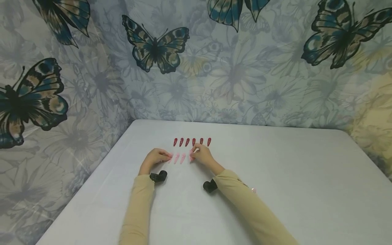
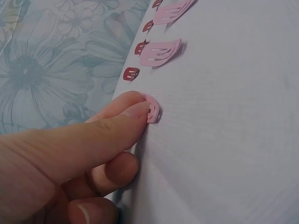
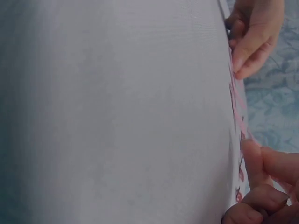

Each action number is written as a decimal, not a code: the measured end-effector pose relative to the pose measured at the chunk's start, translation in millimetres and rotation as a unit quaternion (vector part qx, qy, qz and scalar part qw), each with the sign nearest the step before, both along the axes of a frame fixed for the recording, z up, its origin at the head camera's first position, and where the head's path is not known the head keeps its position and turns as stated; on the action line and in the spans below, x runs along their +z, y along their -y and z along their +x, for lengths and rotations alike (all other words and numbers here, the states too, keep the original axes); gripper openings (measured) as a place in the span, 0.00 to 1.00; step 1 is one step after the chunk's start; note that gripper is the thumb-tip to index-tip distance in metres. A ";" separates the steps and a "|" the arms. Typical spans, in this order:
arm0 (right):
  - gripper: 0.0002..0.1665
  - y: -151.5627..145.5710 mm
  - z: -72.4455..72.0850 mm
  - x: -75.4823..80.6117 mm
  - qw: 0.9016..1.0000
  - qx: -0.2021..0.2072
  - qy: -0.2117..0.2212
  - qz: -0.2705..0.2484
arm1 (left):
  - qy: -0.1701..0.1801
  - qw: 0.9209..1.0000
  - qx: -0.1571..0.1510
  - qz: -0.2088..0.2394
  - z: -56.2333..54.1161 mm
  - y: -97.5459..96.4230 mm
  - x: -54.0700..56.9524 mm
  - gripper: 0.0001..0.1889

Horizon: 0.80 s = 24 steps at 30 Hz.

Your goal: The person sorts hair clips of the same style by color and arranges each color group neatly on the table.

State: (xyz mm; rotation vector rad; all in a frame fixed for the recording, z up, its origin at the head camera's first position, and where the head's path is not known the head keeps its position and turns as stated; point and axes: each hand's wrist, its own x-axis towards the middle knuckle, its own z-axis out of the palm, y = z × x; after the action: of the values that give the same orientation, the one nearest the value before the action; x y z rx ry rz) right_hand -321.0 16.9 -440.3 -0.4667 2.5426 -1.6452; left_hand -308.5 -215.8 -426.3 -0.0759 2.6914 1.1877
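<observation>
Two pink snap hair clips (image 1: 182, 158) lie side by side on the white table between the hands. At the left end of this pink row, my left hand (image 1: 157, 157) pinches another pink hair clip (image 2: 154, 111) between thumb and forefinger, its tip covered by them. My right hand (image 1: 203, 157) pinches a pink hair clip (image 1: 191, 158) at the row's right end, its fingers hiding part of it. Behind the pink row runs a line of several red snap hair clips (image 1: 187, 142), one partly overlapped by the right hand in the head view.
A small pink piece (image 1: 253, 190) lies beside the right sleeve (image 1: 245, 194). The white table (image 1: 291, 170) ends at the back against a butterfly-patterned cloth (image 1: 239, 75). Dark wrist cameras (image 1: 210, 186) are strapped on both arms.
</observation>
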 end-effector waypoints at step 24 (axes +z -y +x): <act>0.04 8.5 16.6 -2.2 0.996 -0.054 -0.031 0.070 | 0.004 1.000 0.005 0.001 -1.2 -0.7 -0.1 0.13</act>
State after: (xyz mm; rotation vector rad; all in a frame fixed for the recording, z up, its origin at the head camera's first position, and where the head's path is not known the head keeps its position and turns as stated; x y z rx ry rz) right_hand -304.4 8.3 -442.5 -0.3798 2.7502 -1.4940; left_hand -309.8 -215.2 -426.4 -0.0941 2.6867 1.1904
